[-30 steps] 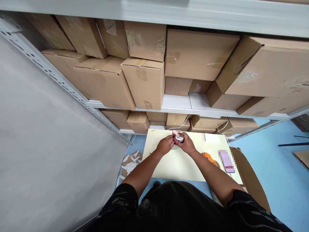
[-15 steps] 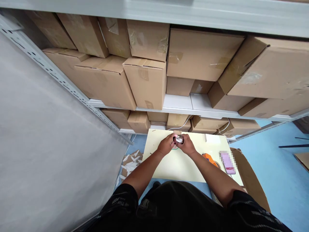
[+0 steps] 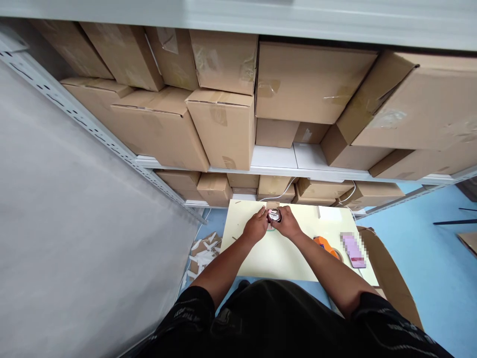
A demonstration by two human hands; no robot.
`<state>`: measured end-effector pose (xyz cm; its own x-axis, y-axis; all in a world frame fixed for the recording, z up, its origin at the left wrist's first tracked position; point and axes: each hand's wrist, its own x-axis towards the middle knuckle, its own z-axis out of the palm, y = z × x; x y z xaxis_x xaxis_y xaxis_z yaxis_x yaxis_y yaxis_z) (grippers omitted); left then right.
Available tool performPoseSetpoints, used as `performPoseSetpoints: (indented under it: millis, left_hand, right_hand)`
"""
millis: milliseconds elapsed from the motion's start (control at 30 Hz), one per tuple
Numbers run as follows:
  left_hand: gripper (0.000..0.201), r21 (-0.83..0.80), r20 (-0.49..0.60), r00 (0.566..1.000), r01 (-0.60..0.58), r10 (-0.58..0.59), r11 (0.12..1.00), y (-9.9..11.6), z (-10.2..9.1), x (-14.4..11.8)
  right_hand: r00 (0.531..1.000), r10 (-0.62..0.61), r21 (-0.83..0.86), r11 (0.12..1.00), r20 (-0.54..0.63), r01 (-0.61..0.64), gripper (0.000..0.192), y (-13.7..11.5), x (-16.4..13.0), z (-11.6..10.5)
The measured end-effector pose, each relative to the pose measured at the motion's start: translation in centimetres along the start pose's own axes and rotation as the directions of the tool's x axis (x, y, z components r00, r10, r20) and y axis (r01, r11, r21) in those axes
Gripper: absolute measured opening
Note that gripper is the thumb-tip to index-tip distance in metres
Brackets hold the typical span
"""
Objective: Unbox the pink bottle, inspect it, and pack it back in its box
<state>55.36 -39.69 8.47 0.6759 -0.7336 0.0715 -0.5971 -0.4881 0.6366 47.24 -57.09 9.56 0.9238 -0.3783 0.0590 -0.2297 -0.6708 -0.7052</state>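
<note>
Between my hands, over the far middle of the pale table, is a small round object with a shiny silvery top and a dark rim; its exact kind is too small to tell. My right hand is closed around its right side. At its left edge are the fingers of my left hand, bent against it. Just below the object a bit of a pinkish thing with a green edge shows on the table, mostly covered by the hands.
An orange tape dispenser and a phone lie on the table's right side. A white box is at the back right. Shelves with cardboard boxes rise beyond the table. White and brown scraps lie at left.
The round object has shifted slightly left and its shiny top catches the light differently. My left hand's fingers have moved a little at its left side. The view has shifted slightly.
</note>
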Motion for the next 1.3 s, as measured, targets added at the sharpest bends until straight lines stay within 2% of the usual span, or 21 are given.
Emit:
performPoseSetpoints:
  millis: [133, 200, 300, 467, 567, 667, 733, 800, 933, 1033, 1133, 1233, 1300]
  left_hand:
    - [0.053, 0.067, 0.031, 1.0, -0.001, -0.001, 0.998, 0.1, -0.4, 0.3]
    - [0.052, 0.091, 0.049, 0.999, -0.005, 0.001, 0.996, 0.2, -0.6, 0.6]
    - [0.051, 0.083, 0.026, 0.999, 0.037, -0.039, 0.996, 0.4, -0.7, 0.8]
    - [0.046, -0.072, -0.056, 0.993, 0.099, -0.103, 0.993, 0.5, -0.2, 0.5]
    - [0.037, -0.206, -0.112, 0.976, 0.163, -0.188, 0.965, 0.3, 0.1, 0.2]
    - [0.028, -0.327, -0.124, 0.923, 0.307, -0.363, 0.893, 0.4, 0.2, 0.0]
    - [0.019, -0.39, -0.119, 0.908, 0.33, -0.402, 0.86, 0.6, 0.2, -0.2]
    - [0.017, -0.447, -0.12, 0.926, 0.271, -0.357, 0.852, 0.7, 0.1, -0.4]
    - [0.032, -0.434, -0.1, 0.988, 0.063, -0.117, 0.899, 0.6, 0.1, -1.0]
    - [0.038, -0.33, -0.099, 0.995, -0.013, -0.021, 0.944, 0.1, 0.0, -0.8]
    - [0.037, -0.307, -0.105, 0.993, 0.019, -0.054, 0.952, 0.0, -0.3, 0.4]
    - [0.068, -0.392, -0.027, 0.991, 0.11, -0.131, 0.913, 0.2, -0.8, 1.9]
    - [0.085, -0.413, 0.003, 0.989, 0.138, -0.15, 0.9, 0.3, -0.9, 2.5]
  right_hand:
    - [1.0, 0.017, 0.017, 1.0, -0.002, -0.017, 0.047, 0.0, 0.1, 0.1]
    - [1.0, 0.02, 0.031, 0.999, -0.009, -0.02, 0.054, 0.0, 0.0, 0.1]
    - [1.0, 0.016, 0.018, 1.0, -0.008, -0.016, 0.06, 0.0, -0.1, 0.1]
    - [0.998, -0.034, -0.041, 0.999, 0.044, 0.036, 0.032, -0.1, -0.6, -0.2]
    - [1.0, -0.007, 0.021, 1.0, -0.016, 0.007, 0.042, 0.3, -1.0, -0.1]
    - [0.98, 0.134, 0.162, 0.981, -0.144, -0.11, 0.054, 1.2, -1.7, 0.2]
    - [0.972, 0.191, 0.247, 0.957, -0.138, -0.153, 0.046, 1.8, -2.4, 0.2]
    - [0.988, 0.136, 0.273, 0.956, -0.077, -0.11, 0.04, 2.4, -3.0, 0.1]
    - [0.994, -0.108, 0.158, 0.981, -0.029, 0.111, 0.051, 3.2, -3.5, 0.0]
    - [0.986, -0.167, 0.061, 0.984, -0.026, 0.168, 0.051, 3.8, -3.5, 0.6]
    - [0.988, -0.147, 0.029, 0.989, -0.042, 0.148, 0.043, 4.1, -3.6, 1.4]
    - [0.991, -0.105, 0.045, 0.993, -0.079, 0.109, 0.034, 3.8, -3.3, 1.7]
    - [0.997, -0.032, 0.069, 0.997, -0.076, 0.038, 0.031, 3.2, -2.8, 1.5]
